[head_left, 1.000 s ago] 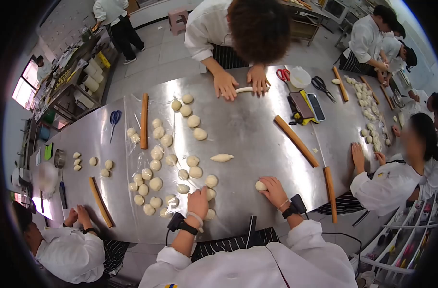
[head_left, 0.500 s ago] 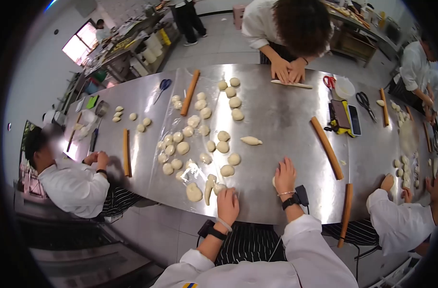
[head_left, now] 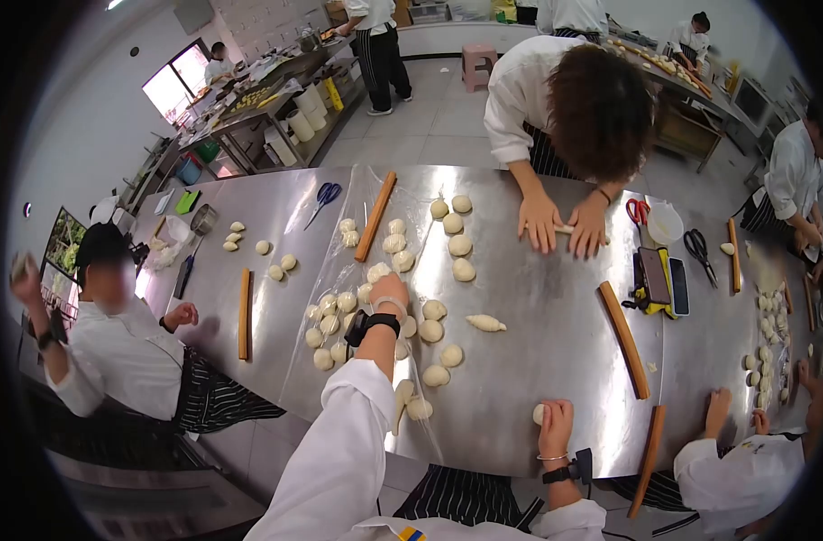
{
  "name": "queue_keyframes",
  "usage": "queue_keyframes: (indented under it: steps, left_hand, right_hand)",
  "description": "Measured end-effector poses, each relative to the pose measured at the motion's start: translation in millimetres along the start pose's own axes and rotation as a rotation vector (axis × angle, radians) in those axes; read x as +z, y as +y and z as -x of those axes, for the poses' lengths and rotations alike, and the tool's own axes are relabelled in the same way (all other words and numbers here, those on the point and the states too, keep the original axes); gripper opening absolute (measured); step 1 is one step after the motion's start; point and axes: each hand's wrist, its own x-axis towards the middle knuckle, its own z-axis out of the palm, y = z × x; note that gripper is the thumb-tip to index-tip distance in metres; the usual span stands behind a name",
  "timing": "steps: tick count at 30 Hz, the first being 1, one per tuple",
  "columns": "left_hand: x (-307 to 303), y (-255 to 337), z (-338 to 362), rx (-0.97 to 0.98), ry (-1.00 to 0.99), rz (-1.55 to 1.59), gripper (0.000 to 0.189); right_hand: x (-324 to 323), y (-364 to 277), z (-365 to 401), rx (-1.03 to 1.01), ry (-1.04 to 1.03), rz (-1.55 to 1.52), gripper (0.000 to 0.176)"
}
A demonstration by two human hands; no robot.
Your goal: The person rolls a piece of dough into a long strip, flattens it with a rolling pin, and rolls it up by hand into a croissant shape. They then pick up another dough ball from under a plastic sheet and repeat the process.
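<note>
My left hand (head_left: 390, 292) is stretched out over a plastic sheet (head_left: 339, 361) covered with several dough balls. Its fingers reach a dough ball (head_left: 378, 270) at the far side of the cluster. I see only the back of the hand, so its grip is hidden. My right hand (head_left: 557, 424) rests near the table's front edge, cupped over a small dough ball (head_left: 539, 414) that shows at its left side. A shaped, pointed dough piece (head_left: 485, 322) lies alone on the steel table (head_left: 520, 361) between my two hands.
Wooden rolling pins (head_left: 626, 338) (head_left: 375, 216) (head_left: 244, 313) (head_left: 648, 460) lie about. Phones (head_left: 657, 278) and scissors (head_left: 697, 243) sit at the right. A person opposite rolls dough (head_left: 565, 229) under both hands. Other people sit at the left and at the lower right.
My left hand has moved from the table's near edge out over the dough balls. My right hand stays on its dough ball. The view has shifted.
</note>
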Motion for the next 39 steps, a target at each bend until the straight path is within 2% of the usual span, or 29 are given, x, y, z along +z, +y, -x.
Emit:
queue_keyframes:
  steps: [1,2,3,5,7,11,13,14,16,17,18,19,20,21,22,23,24,25,26,27,28,29,31,33,34,36,38,39]
  left_hand:
    - [7,-3,-7,0.005,-0.14,-0.016,0.026]
    - [16,-3,-11,0.071,-0.056,0.033,0.027]
    - [16,2,-10,0.079,-0.068,0.031,0.027]
    - [5,17,-6,0.291,-0.102,0.352,0.024]
    - [13,33,-12,0.364,-0.115,0.473,0.024]
    - [52,55,-9,0.469,-0.261,0.586,0.021]
    - [84,58,-2,0.545,-0.441,0.844,0.015]
    - [48,71,13,0.519,-0.291,0.697,0.014]
    - [28,71,33,0.485,-0.133,0.921,0.015]
    - [-7,72,57,0.364,-0.169,0.927,0.014]
    - [-21,67,80,0.396,-0.088,0.952,0.012]
    - [-30,59,107,0.391,-0.065,0.923,0.013]
    - [-45,55,138,0.385,-0.15,0.923,0.015]
    - [-28,46,172,0.341,-0.219,0.966,0.017]
    - [-22,40,206,0.5,-0.127,0.733,0.018]
    - [-15,34,238,0.522,-0.243,0.797,0.023]
    - [-8,30,266,0.511,-0.314,0.751,0.03]
    - [4,29,290,0.497,-0.304,0.679,0.035]
    - [17,27,308,0.487,-0.304,0.631,0.04]
    - [25,25,319,0.56,-0.261,0.541,0.042]
    - [29,18,327,0.646,-0.232,0.456,0.045]
    - [32,8,333,0.626,-0.212,0.44,0.045]
    - [41,3,340,0.769,-0.197,0.296,0.05]
    - [40,4,340,0.751,-0.211,0.292,0.052]
    - [41,4,344,0.747,-0.229,0.271,0.054]
    - [41,3,348,0.743,-0.258,0.279,0.055]
    - [42,4,338,0.729,-0.273,0.265,0.056]
    - [39,4,339,0.738,-0.259,0.275,0.056]
  right_hand:
    - [-4,0,-4,-0.01,0.039,0.031,0.013]
    - [-7,1,-13,-0.024,0.004,0.068,0.014]
    - [-8,6,-19,-0.011,0.005,0.073,0.014]
    - [-4,16,-30,-0.03,-0.088,0.184,0.013]
    - [4,14,-36,-0.024,-0.034,0.205,0.013]
    - [20,8,-39,0.024,0.101,0.209,0.014]
    - [20,10,-41,0.11,0.064,0.145,0.015]
    - [16,11,-45,0.137,0.078,0.147,0.015]
    - [10,14,-57,0.168,0.097,0.164,0.016]
    - [10,16,-63,0.18,0.14,0.201,0.015]
    - [11,19,-64,0.187,0.178,0.23,0.014]
    - [11,24,-63,0.177,0.167,0.225,0.014]
    - [14,30,-66,0.128,0.182,0.321,0.014]
    - [23,31,-74,0.059,0.189,0.395,0.015]
    - [26,39,-77,0.017,0.179,0.405,0.018]
    - [31,54,-77,-0.035,0.161,0.401,0.022]
    - [34,62,-75,-0.135,0.173,0.425,0.032]
    - [29,57,-68,-0.056,0.061,0.413,0.043]
    - [34,69,-52,-0.065,-0.011,0.576,0.053]
    - [26,46,-42,0.071,-0.194,0.605,0.055]
    - [24,41,-22,0.05,-0.248,0.63,0.053]
    - [19,38,1,0.007,-0.268,0.61,0.05]
    - [12,27,41,-0.052,-0.293,0.588,0.049]
    - [9,12,50,-0.027,-0.348,0.669,0.05]
    - [10,14,43,-0.032,-0.354,0.681,0.05]
    - [27,19,-3,-0.019,-0.229,0.818,0.05]
    - [45,25,-54,0.161,-0.108,0.838,0.05]
    - [48,17,-76,0.244,-0.124,0.891,0.051]
